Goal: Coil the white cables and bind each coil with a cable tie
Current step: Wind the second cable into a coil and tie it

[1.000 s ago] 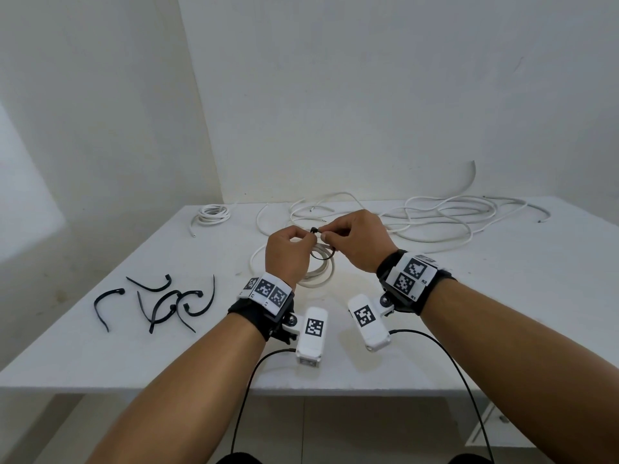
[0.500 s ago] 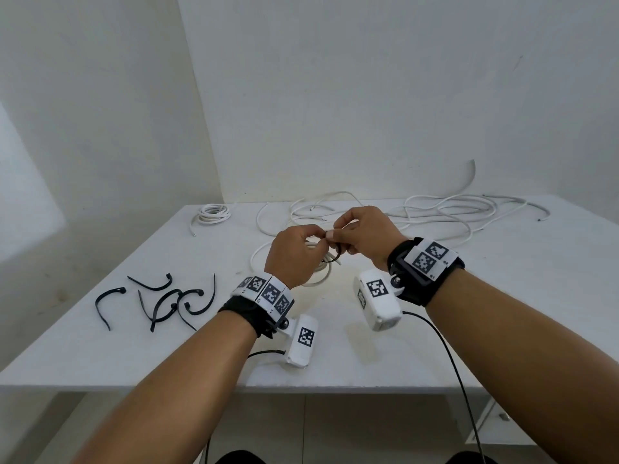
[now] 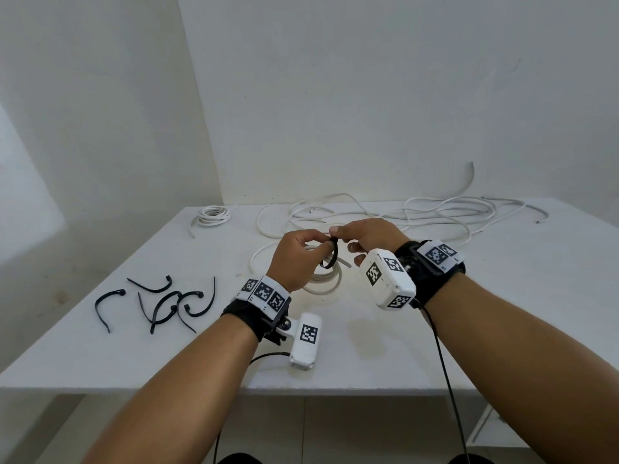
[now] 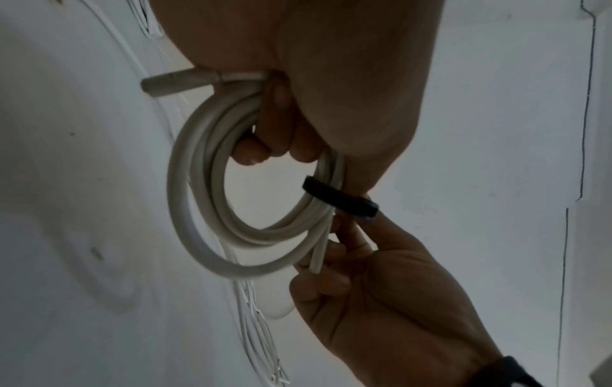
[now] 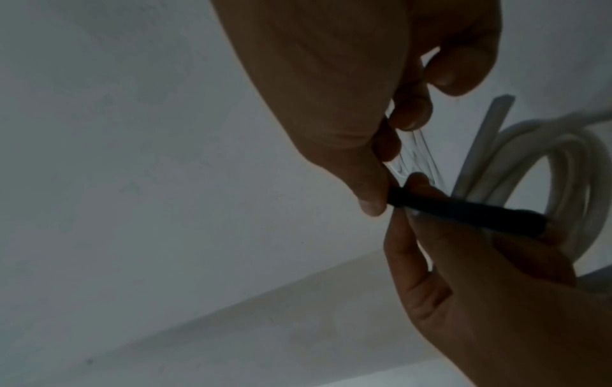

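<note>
A small white cable coil (image 3: 323,284) hangs just above the table; my left hand (image 3: 308,244) grips its upper part, fingers curled through the loop (image 4: 195,235). A black cable tie (image 3: 331,254) is looped round the coil's strands (image 4: 341,200). My right hand (image 3: 338,234) pinches one end of the tie (image 5: 463,212) between thumb and finger. In the right wrist view the left hand's fingers (image 5: 430,235) touch the tie from below. The tie's head is hidden between the fingertips.
Several spare black ties (image 3: 167,303) lie on the white table (image 3: 100,356) at the left. A small wound coil (image 3: 212,216) sits at the back left. Loose white cables (image 3: 435,216) sprawl along the back, near the wall.
My right wrist has risen and rolled, and its hand now pinches the tie from above. The tie now hangs lower round the coil. The left hand has barely moved.
</note>
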